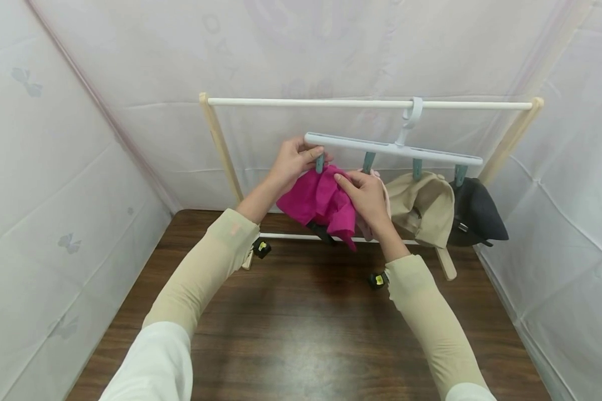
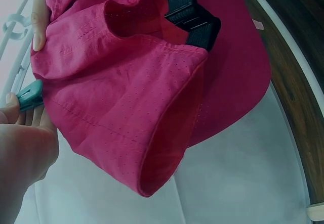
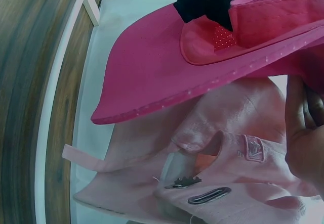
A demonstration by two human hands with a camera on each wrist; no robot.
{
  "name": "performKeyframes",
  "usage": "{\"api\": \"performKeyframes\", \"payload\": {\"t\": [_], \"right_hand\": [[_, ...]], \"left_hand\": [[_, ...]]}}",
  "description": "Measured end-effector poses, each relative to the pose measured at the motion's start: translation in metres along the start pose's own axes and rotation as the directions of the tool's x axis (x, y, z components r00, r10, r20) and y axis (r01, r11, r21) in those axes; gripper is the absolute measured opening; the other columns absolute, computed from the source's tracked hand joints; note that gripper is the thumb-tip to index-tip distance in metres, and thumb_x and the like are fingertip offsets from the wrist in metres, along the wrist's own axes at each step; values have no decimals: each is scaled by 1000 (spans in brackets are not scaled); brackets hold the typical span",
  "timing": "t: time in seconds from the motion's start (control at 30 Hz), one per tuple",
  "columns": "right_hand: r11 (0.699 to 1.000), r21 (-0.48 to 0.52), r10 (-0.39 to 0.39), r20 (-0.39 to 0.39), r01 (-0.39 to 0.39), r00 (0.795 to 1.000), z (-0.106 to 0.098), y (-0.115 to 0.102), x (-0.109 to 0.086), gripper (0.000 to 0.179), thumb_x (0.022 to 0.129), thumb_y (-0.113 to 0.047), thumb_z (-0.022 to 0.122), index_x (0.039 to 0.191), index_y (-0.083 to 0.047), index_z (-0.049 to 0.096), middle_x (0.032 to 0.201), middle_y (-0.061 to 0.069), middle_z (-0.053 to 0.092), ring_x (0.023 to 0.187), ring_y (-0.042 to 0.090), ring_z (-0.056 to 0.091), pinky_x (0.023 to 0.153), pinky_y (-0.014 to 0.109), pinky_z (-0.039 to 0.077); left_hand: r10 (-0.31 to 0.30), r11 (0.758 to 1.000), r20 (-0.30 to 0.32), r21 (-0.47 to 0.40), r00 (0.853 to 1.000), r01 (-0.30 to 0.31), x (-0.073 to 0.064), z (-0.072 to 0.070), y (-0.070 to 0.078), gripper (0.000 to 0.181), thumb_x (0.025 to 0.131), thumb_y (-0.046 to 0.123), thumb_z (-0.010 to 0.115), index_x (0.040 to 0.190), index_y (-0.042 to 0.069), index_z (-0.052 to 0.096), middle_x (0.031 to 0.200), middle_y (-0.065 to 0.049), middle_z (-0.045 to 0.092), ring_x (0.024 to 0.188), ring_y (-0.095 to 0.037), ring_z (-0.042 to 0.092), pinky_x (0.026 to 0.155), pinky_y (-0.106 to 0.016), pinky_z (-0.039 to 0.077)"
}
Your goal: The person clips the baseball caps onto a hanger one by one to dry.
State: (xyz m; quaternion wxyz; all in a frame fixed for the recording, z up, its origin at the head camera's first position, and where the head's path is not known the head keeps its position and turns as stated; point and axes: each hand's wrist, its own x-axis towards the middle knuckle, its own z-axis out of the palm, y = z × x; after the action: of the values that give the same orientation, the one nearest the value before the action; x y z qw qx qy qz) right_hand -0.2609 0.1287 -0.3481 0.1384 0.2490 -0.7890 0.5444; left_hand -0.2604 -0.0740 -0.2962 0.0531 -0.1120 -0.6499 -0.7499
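A bright magenta cap (image 1: 321, 197) with a black strap and buckle (image 2: 195, 19) hangs at the left end of a pale hanger (image 1: 361, 143). My left hand (image 1: 292, 162) pinches the teal clip (image 2: 31, 95) there, thumb in front and fingers behind; the clip's tip meets the cap's edge. With thumb and fingers, my right hand (image 1: 370, 200) grips the same cap's fabric, just right of that clip. Behind the right hand hangs a pale pink cap (image 3: 233, 158), partly hidden in the head view.
Farther right, a beige cap (image 1: 403, 195) and a black cap (image 1: 476, 214) hang from teal clips. The hanger hooks over the white top bar (image 1: 301, 103) of a wooden-legged rack, tilting down to the right. The rack stands on a dark wooden table (image 1: 290, 323) between pale fabric walls (image 1: 70, 184).
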Motion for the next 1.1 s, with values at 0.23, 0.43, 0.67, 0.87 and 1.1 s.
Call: {"api": "performKeyframes", "payload": {"t": [0.23,0.43,0.67,0.87,1.1], "right_hand": [[1000,25,-3,15,3,1000,0,-1,0,28,98,-34,69,102,-8,80,85,5,73,74,8,57,63,20,44],[999,36,5,42,-7,999,-1,1,-1,30,99,-36,68,107,-9,79,97,8,75,80,8,60,69,20,47],[999,49,0,49,-3,999,-1,0,0,30,100,-35,66,108,-8,78,99,10,75,81,9,60,71,20,47],[998,55,5,48,-8,999,-1,-1,-1,30,100,-35,67,107,-8,79,95,9,75,78,8,60,68,20,47],[999,2,-34,55,34,998,-4,2,0,30,101,-35,66,113,-10,78,97,9,76,80,10,64,77,22,48]], "left_hand": [[23,999,21,-40,999,-23,-4,0,-4,28,100,4,62,125,-10,61,114,-30,66,103,-32,73,96,-37,56],[29,1000,48,-8,998,-29,-6,-2,-7,27,101,3,60,125,-8,61,106,-23,70,100,-27,74,97,-36,56],[21,1000,57,-9,998,-20,-6,-2,-8,32,101,3,61,129,-11,58,112,-26,68,101,-27,73,98,-36,55],[4,1000,47,-13,999,-4,-8,-1,-12,35,102,5,60,132,-12,57,116,-26,67,105,-27,72,99,-34,54],[63,995,30,70,998,-65,-10,-1,-14,39,104,13,60,134,-11,56,120,-23,68,112,-26,67,105,-32,50]]}}
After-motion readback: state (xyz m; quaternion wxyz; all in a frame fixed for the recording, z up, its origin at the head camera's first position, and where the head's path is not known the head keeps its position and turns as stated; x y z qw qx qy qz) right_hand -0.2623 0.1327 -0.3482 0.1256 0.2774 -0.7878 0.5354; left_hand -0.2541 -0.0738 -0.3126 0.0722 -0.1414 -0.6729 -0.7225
